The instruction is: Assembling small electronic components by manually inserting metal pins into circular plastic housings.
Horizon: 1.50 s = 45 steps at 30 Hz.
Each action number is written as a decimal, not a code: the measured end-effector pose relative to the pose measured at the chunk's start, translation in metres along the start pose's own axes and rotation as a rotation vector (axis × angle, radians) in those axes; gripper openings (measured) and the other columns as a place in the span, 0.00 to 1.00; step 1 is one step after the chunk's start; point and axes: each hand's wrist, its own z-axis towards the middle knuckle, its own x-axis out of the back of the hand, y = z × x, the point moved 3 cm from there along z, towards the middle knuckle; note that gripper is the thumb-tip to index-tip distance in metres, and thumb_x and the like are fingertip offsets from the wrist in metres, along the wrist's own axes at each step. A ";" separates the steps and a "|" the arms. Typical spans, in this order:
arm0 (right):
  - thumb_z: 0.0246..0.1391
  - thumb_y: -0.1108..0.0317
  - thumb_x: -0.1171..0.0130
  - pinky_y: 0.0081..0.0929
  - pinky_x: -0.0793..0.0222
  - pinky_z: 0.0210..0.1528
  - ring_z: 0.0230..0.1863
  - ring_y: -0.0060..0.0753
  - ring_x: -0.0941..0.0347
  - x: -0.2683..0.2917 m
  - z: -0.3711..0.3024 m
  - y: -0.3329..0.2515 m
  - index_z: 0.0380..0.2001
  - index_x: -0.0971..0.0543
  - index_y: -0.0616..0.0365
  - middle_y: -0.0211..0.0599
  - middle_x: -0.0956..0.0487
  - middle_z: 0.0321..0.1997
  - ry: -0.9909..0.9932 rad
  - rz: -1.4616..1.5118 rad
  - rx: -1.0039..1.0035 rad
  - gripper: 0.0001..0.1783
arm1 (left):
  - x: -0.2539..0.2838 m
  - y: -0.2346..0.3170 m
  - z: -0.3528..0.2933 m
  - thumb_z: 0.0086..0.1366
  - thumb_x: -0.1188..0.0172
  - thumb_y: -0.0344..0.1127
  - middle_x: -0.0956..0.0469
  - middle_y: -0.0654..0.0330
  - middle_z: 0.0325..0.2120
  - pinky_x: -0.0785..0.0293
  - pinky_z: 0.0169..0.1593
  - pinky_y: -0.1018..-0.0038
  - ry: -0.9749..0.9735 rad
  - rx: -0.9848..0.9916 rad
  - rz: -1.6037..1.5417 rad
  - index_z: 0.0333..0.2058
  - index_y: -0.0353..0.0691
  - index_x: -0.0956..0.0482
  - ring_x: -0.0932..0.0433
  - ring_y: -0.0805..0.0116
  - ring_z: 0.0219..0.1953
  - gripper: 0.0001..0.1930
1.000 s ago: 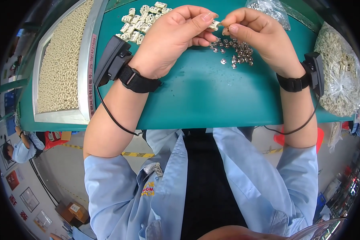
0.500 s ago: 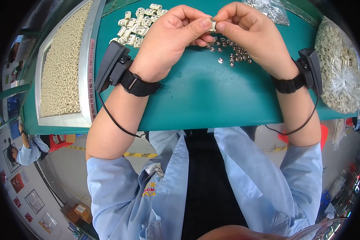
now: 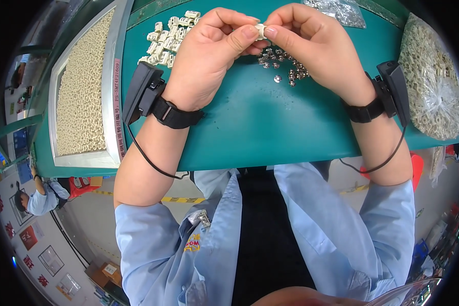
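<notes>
Pinched in the fingertips of the left hand point(image 3: 205, 57) and right hand point(image 3: 325, 53) above the green surface point(image 3: 260, 127), the small cream plastic housing point(image 3: 260, 31) seems light and stiff, best held by opposite ends.

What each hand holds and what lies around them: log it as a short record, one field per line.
Left hand: pinches a small cream piece
Right hand: thumb and finger closed at that piece's right end
Below the hands: loose shiny metal parts
Left of the hands: pile of cream pieces
Far left: silver-framed tray full of small cream parts
Right: clear bag of pale parts
Surface: green tabletop
</notes>
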 end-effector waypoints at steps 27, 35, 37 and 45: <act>0.51 0.74 0.47 0.13 0.42 0.22 0.21 0.11 0.38 0.005 -0.005 -0.010 0.25 0.29 0.60 0.23 0.31 0.18 0.066 -0.068 -0.038 0.03 | -0.018 0.014 -0.012 0.58 0.44 0.22 0.25 0.61 0.34 0.29 0.43 0.82 0.258 0.061 0.145 0.42 0.36 0.32 0.25 0.75 0.36 0.13; 0.53 0.74 0.49 0.09 0.45 0.23 0.22 0.08 0.41 0.004 -0.002 0.003 0.28 0.29 0.61 0.21 0.31 0.22 -0.001 0.056 0.021 0.02 | -0.019 0.013 -0.013 0.59 0.44 0.22 0.24 0.60 0.34 0.29 0.43 0.82 0.228 0.077 0.177 0.41 0.35 0.31 0.25 0.75 0.36 0.11; 0.53 0.74 0.48 0.09 0.45 0.23 0.22 0.09 0.41 0.003 -0.002 0.002 0.28 0.30 0.60 0.21 0.32 0.22 0.010 0.024 0.009 0.03 | -0.018 0.013 -0.014 0.59 0.44 0.22 0.24 0.59 0.34 0.29 0.43 0.82 0.237 0.066 0.154 0.41 0.35 0.31 0.25 0.75 0.36 0.11; 0.54 0.72 0.47 0.09 0.44 0.24 0.23 0.09 0.41 0.000 -0.001 0.001 0.26 0.31 0.59 0.21 0.32 0.23 0.017 0.065 0.043 0.05 | -0.018 0.012 -0.013 0.59 0.45 0.22 0.24 0.59 0.35 0.28 0.44 0.81 0.254 0.065 0.163 0.41 0.35 0.31 0.25 0.74 0.37 0.11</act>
